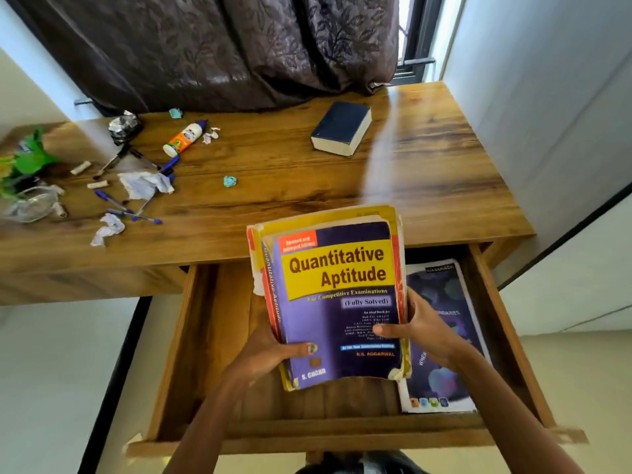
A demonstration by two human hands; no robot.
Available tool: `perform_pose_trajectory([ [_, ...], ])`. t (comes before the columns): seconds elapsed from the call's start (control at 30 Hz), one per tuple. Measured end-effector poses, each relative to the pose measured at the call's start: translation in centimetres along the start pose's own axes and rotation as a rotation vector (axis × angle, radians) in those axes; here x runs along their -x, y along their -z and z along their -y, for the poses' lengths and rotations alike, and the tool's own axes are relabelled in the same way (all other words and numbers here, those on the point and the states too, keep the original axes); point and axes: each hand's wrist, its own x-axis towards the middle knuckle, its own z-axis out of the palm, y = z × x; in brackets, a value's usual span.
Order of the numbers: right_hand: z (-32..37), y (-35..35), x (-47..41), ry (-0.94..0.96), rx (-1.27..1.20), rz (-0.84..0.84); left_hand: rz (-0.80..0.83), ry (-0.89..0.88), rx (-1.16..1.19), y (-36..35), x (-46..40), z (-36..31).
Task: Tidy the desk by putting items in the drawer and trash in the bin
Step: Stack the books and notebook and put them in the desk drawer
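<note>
Bright daylight enters from the far right, through the window gap (412, 35) beside the dark patterned curtain (212, 49). A pale streak of glare crosses the brown wooden surface (383, 142). Wide-angle distortion bends the edges. The far-left clutter is blurred; the purple and yellow paperback book (337, 299) reads sharply. The open wooden drawer (219, 336) interior lies in soft shadow.

Worn purple-yellow book (337, 302) tilted above open wooden drawer (191, 354)

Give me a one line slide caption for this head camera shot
Both hands, left and right, hold a Quantitative Aptitude book over the open drawer.
</note>
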Motion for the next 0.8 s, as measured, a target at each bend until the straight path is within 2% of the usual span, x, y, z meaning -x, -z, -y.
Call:
perform_pose_trajectory([
  [0.1,0.6,-1.9,-0.7,0.082,0.046,-0.013,-0.124,-0.071,0.025,1.3,1.3,-0.3],
  [0.23,0.3,-3.9,-1.8,0.143,0.170,-0.098,-0.227,-0.129,-0.091,3.3,2.2,-0.8],
  [0.4,0.5,-4.9,-1.7,0.175,0.294,-0.020,-0.167,-0.176,-0.125,4.8,2.7,-0.8],
  [0.53,0.8,-5.4,-1.4,0.185,0.342,-0.032,-0.151,-0.255,-0.135,4.8,2.1,-0.3],
  [0.8,0.2,-6.2,-1.0,0.227,0.390,-0.200,-0.337,-0.190,-0.175,3.9,1.5,0.4],
])
